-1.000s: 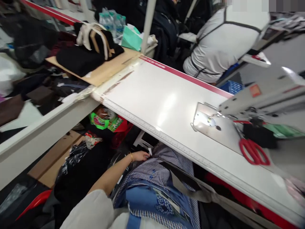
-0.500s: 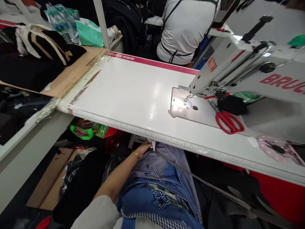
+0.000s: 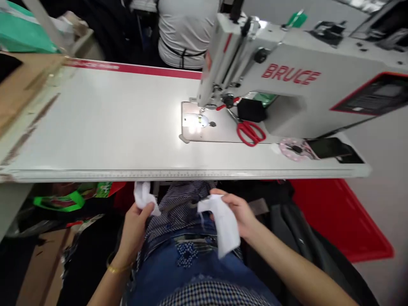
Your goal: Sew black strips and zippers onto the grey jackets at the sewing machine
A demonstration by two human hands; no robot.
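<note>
My left hand pinches a small crumpled piece of white cloth just below the table's front edge. Across my lap, my right hand grips a second, flatter piece of white cloth, which hangs down from the fingers with a loose thread at its side. Both hands are over the blue checked apron, apart from each other. Beyond them stands the white sewing machine, its lamp shining on the needle plate. Red-handled scissors lie on the machine bed.
A ruler strip runs along the front edge of the white table. On its right lie a pink dotted pad and a phone. A red bin stands below right. A person in a white shirt sits behind.
My right hand has come into view holding white cloth. My left hand has drawn back from under the table edge with another white piece. The view has swung to the right.
</note>
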